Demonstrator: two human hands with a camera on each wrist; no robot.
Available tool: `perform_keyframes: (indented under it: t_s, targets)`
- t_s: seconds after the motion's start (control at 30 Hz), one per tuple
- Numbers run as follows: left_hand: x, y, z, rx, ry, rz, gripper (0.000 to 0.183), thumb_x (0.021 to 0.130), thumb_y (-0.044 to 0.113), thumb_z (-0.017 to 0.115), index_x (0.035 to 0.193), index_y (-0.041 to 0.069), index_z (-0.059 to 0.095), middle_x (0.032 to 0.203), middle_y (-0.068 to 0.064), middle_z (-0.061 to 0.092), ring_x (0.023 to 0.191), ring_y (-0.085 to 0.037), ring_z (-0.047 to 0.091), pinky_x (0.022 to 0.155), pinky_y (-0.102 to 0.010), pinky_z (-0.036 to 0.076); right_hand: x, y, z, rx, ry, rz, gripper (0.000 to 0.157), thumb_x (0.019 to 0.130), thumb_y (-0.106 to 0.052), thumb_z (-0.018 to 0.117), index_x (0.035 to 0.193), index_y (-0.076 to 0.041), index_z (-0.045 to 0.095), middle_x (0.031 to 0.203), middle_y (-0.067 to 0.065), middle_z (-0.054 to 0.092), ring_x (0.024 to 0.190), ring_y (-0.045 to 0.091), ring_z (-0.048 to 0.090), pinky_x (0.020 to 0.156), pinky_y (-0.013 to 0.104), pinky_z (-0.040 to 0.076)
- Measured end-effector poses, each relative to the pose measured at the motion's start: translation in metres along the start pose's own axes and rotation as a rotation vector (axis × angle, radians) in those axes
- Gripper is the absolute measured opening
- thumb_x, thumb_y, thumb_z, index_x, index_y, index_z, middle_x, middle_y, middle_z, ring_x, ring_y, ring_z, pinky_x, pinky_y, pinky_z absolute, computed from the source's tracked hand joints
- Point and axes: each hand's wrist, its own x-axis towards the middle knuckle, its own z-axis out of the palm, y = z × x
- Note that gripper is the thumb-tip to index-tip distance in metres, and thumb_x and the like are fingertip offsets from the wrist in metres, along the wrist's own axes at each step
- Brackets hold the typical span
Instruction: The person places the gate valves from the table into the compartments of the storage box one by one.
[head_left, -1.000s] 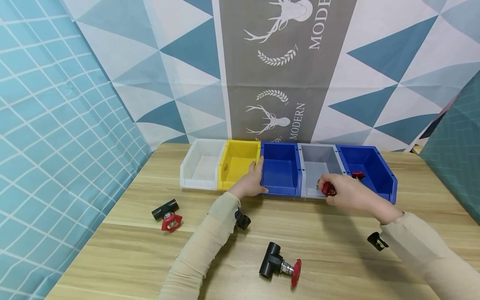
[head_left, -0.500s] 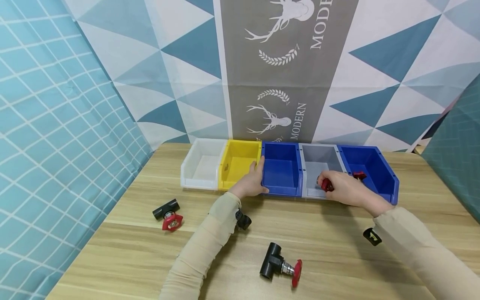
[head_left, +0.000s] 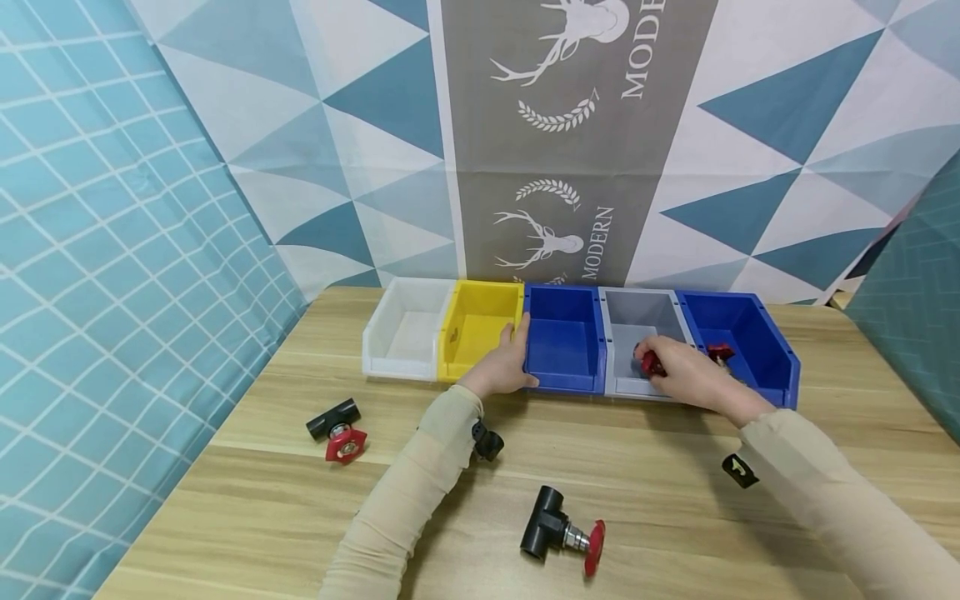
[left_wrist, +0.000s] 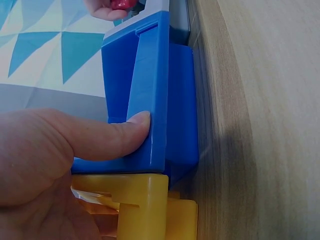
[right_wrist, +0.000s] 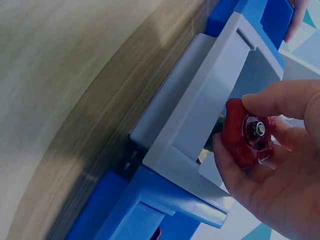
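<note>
My right hand (head_left: 686, 371) pinches a red-handled valve (right_wrist: 245, 135) by its handwheel between thumb and fingers, over the front of the grey bin (head_left: 618, 386). Below the handwheel, the valve's body is mostly hidden. My left hand (head_left: 501, 365) holds the middle blue bin (head_left: 562, 382) where it meets the yellow bin (head_left: 457, 369). Its thumb (left_wrist: 112, 137) presses the blue bin's front lip, while the other fingers reach over on the yellow side. Another red-handled valve (head_left: 720, 352) lies in the right blue bin (head_left: 783, 387).
A white bin (head_left: 397, 367) ends the row on the left. Two black tee-shaped valves with red handwheels lie on the wooden table: one tee valve (head_left: 551, 525) near the front, another tee valve (head_left: 333, 419) at left. Patterned cloth (head_left: 390, 167) hangs behind.
My right hand has moved slightly back and lower into the grey bin with the red-handled valve. My left hand has stayed in place.
</note>
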Motion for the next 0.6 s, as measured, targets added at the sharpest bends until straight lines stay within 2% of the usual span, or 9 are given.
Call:
perform_keyframes:
  t_s: [0.33,0.6]
  targets:
    - [-0.0007,-0.0010,0.0008,-0.023,-0.005,0.020,0.104,0.082,0.022,0.068,0.145,0.019,-0.014,0.151,-0.019,-0.003,0.060,-0.017,0.057,0.059,-0.023,0.048,0.0042,0.0048,0.0069,0.004,0.047,-0.027,0.028,0.077,0.007,0.058,0.105,0.004,0.053,0.099,0.017,0.058,0.081,0.023,0.053,0.072,0.042,0.048]
    - [-0.0026,-0.0003,-0.0010,-0.030,-0.006,0.029,0.103,0.082,0.021,0.068,0.145,0.018,-0.014,0.151,-0.020,-0.003,0.057,-0.018,0.057,0.055,-0.023,0.047,0.0076,0.0058,0.0100,-0.005,0.070,-0.021,0.026,0.078,0.007,0.059,0.103,0.001,0.056,0.102,0.019,0.060,0.088,0.029,0.057,0.076,0.047,0.047]
